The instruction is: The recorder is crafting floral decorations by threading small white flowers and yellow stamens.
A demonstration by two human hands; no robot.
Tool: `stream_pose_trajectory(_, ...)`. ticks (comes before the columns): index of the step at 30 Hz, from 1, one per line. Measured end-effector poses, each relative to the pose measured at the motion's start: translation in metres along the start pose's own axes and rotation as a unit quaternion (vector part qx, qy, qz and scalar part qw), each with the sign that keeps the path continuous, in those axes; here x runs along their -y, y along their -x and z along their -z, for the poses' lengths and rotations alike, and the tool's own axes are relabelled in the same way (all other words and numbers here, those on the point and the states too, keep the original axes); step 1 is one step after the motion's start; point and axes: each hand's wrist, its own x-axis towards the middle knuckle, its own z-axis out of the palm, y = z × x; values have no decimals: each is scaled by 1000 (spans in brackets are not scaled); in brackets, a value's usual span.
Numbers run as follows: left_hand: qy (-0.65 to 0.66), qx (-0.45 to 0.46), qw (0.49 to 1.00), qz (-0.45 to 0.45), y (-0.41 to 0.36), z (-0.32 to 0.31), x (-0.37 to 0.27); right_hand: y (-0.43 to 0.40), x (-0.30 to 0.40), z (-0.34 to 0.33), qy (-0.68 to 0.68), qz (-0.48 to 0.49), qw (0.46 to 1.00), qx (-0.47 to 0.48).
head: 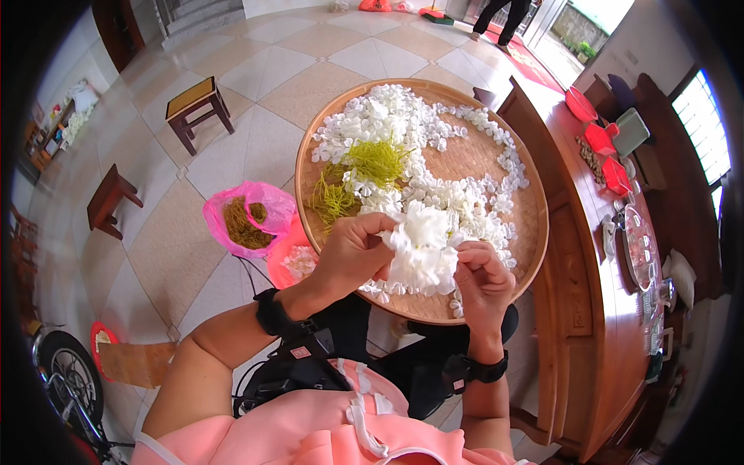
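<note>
Between my two hands is a white artificial flower (424,247) with ruffled petals, raised above a round woven bamboo tray (465,165). My left hand (363,247) pinches its left edge between thumb and fingers. On the other side, the fingertips of my right hand (482,267) grip the petals. Loose white petals (383,113) cover much of the tray, heaped at the far side and spread below the flower. Two bunches of yellow-green thread-like strands (375,160) lie at the tray's left. The petals under the flower are partly hidden by my hands.
Left of the tray stand a pink plastic bag (250,218) of brownish strands and a red basin (296,258) with pale petals. Wooden stools (197,107) are farther left. A long wooden table (587,232) runs along the right. A person (500,20) stands near the doorway.
</note>
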Motion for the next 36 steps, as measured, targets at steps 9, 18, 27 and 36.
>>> stream_pose_trajectory(9, -271, 69, 923, -265, 6, -2, -22, 3, 6, 3, 32, 45, 998, 27)
stream_pose_trajectory(18, -303, 108, 902, -288, 12, -9, -20, 8, 25, 1, -37, -3, 999, 28)
stream_pose_trajectory(27, -312, 176, 886, -293, 14, -12, -38, 12, 17, 2, 77, -6, 996, 44)
stream_pose_trajectory(36, -341, 144, 914, -165, 11, -16, -36, 14, 23, -8, 94, 13, 994, 55)
